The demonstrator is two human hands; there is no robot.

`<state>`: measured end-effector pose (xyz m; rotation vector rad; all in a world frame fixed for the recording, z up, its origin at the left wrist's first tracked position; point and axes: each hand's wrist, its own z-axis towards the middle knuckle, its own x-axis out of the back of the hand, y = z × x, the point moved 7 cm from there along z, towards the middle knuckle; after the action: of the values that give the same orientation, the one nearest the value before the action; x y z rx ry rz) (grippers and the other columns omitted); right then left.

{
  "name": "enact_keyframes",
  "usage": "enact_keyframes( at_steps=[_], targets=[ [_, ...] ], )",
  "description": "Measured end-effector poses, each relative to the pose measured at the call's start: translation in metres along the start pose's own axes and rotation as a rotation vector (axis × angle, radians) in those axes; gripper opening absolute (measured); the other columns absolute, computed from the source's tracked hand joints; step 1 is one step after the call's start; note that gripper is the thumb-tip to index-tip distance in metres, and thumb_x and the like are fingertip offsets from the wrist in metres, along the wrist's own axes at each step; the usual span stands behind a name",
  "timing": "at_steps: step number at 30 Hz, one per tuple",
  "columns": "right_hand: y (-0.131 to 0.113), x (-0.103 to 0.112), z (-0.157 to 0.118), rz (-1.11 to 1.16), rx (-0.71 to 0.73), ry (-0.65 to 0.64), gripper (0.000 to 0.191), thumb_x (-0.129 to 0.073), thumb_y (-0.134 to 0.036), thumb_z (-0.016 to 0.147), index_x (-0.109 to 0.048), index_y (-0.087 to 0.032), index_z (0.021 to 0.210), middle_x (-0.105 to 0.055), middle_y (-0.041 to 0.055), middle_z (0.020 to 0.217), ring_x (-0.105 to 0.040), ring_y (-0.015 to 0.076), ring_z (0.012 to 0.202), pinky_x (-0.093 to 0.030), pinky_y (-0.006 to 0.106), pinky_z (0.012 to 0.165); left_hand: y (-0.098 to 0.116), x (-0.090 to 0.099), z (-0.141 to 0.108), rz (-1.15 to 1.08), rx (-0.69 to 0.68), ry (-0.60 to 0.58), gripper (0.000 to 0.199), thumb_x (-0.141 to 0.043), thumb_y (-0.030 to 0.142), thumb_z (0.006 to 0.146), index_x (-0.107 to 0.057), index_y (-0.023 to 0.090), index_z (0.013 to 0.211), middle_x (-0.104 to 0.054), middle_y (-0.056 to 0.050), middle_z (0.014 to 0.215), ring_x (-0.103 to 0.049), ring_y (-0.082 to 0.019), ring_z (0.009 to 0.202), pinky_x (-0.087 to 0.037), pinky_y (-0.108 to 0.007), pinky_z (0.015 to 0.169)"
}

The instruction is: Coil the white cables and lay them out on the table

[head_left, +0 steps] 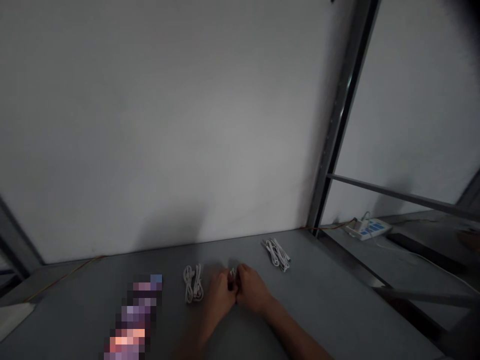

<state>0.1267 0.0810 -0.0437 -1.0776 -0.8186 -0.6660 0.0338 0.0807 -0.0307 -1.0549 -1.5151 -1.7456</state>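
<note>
My left hand (221,292) and my right hand (253,289) meet over the middle of the grey tabletop, fingers closed together. A small bit of white cable (232,273) shows between the fingertips; the rest of it is hidden by the hands. Left of my left hand lie bundled white cables (193,284), folded into loops. Beyond my right hand, toward the wall, rests another group of bundled white cables (276,254).
A blurred-out, pixelated patch (131,320) covers something left of my arms. A white object (15,317) sits at the far left edge. To the right, past a metal rack post (337,125), a power strip (369,228) lies on the neighbouring surface. A white wall stands behind.
</note>
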Motion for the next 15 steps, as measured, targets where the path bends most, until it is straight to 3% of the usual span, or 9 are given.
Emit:
enact_keyframes(
  at_steps=[11, 15],
  targets=[
    [0.0004, 0.0002, 0.0004, 0.008, -0.028, -0.013, 0.017, -0.056, -0.009, 0.068, -0.057, -0.014, 0.084, -0.065, 0.0106, 0.089, -0.058, 0.0197, 0.077, -0.034, 0.026, 0.064, -0.0081, -0.0055, 0.0028, 0.003, 0.053, 0.029, 0.010, -0.053, 0.010, 0.077, -0.060, 0.016, 0.072, -0.066, -0.005, 0.073, -0.060, -0.016, 0.070, -0.034, -0.025, 0.061],
    [0.0056, -0.0011, 0.0011, 0.020, -0.035, -0.018, 0.018, -0.059, -0.008, 0.067, -0.057, -0.013, 0.084, -0.066, 0.0100, 0.087, -0.058, 0.0193, 0.076, -0.033, 0.026, 0.063, -0.0071, -0.0047, 0.0006, -0.103, -0.031, 0.030, 0.012, -0.051, 0.011, 0.079, -0.060, 0.017, 0.077, -0.068, -0.004, 0.075, -0.063, -0.017, 0.072, -0.040, -0.025, 0.063]
  ],
)
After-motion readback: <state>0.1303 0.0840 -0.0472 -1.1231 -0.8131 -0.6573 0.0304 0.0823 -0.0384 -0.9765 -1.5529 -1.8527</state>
